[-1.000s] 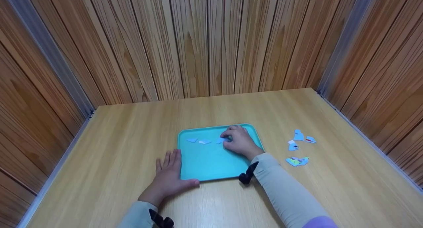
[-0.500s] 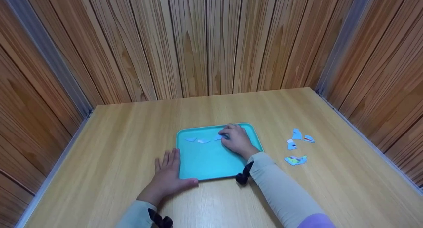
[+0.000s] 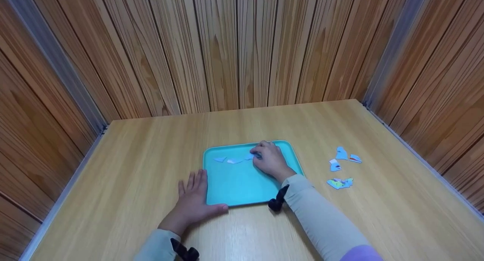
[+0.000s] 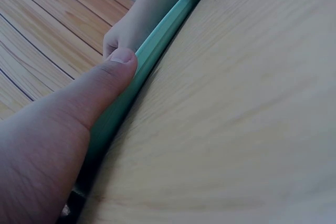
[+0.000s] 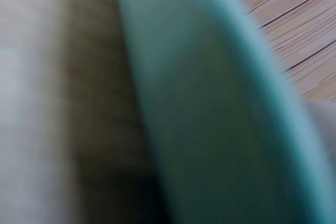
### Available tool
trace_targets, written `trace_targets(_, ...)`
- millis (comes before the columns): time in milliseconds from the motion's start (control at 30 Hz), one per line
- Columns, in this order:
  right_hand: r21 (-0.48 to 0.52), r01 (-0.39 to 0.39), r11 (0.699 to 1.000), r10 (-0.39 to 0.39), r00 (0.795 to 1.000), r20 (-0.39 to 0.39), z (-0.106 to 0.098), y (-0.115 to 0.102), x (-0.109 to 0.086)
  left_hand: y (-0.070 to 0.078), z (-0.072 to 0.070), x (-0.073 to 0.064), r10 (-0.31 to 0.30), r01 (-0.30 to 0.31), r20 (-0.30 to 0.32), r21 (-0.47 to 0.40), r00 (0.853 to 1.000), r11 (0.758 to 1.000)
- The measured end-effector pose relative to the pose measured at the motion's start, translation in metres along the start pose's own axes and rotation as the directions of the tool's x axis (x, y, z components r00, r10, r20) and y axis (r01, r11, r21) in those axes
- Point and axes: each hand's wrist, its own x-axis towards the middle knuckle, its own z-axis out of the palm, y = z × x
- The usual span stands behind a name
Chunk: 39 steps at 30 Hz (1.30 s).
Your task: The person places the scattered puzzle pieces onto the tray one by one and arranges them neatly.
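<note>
Nearest, along the lower edge of the head view, pale sleeves on both forearms: left sleeve [image 3: 155, 247] cut off at the bottom, right sleeve [image 3: 321, 219] showing more length, with a purple band [image 3: 362, 253] at its lower end. Small black devices at the wrists, left device [image 3: 185, 251] and right device [image 3: 278, 200]. Just beyond, left hand [image 3: 194, 202] spread and relaxed, fingers straight along the left side of a turquoise tray [image 3: 242, 187], thumb stretched out to its near rim, gripping nothing. In the left wrist view, thumb tip against that rim. Right wrist view badly blurred, mostly filled by the tray's side. Right of the tray, well apart from it, a blue-and-green piece [image 3: 340, 183] on the light wooden table [image 3: 124, 185]; past that, a white-cornered piece [image 3: 335, 165]. Inside the tray, toward its far side, a row of blue pieces: left piece [image 3: 220, 159], middle piece [image 3: 235, 161], right piece [image 3: 248, 157]. Very close together; cannot tell whether touching. Right hand [image 3: 270, 159] well apart from the other, thumb and fingers curled round the right piece's far-right end, partly hiding it. Farther on the table, a red-marked piece [image 3: 355, 158] near a plain blue piece [image 3: 341, 153]. Farthest, a wood-plank wall [image 3: 227, 49].
</note>
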Motion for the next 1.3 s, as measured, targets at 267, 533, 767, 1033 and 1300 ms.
trace_targets(267, -0.003, -0.018, 1.0, 0.018, 1.0, 0.008, -0.001, 0.0, 0.0, 0.0, -0.002, 0.0, -0.003, 0.003, 0.013, -0.007, 1.0, 1.0)
trace_targets(533, 0.036, -0.059, 0.998, 0.058, 0.998, 0.025, -0.005, -0.003, -0.002, 0.001, -0.002, -0.001, -0.002, 0.002, 0.003, -0.004, 1.0, 1.0)
trace_targets(767, 0.153, -0.067, 0.986, 0.069, 0.998, -0.011, -0.018, 0.003, -0.009, 0.0, 0.0, 0.0, 0.013, -0.013, -0.018, 0.01, 1.0, 1.0)
trace_targets(1033, 0.251, -0.023, 0.968, 0.041, 0.997, -0.063, -0.045, 0.033, -0.027, 0.0, 0.001, 0.0, 0.005, -0.005, -0.02, 0.003, 1.0, 1.0)
trace_targets(1300, 0.293, -0.018, 0.956, 0.055, 0.991, -0.118, -0.079, 0.079, -0.053, 0.001, 0.0, 0.0, 0.001, -0.001, -0.007, 0.005, 1.0, 1.0)
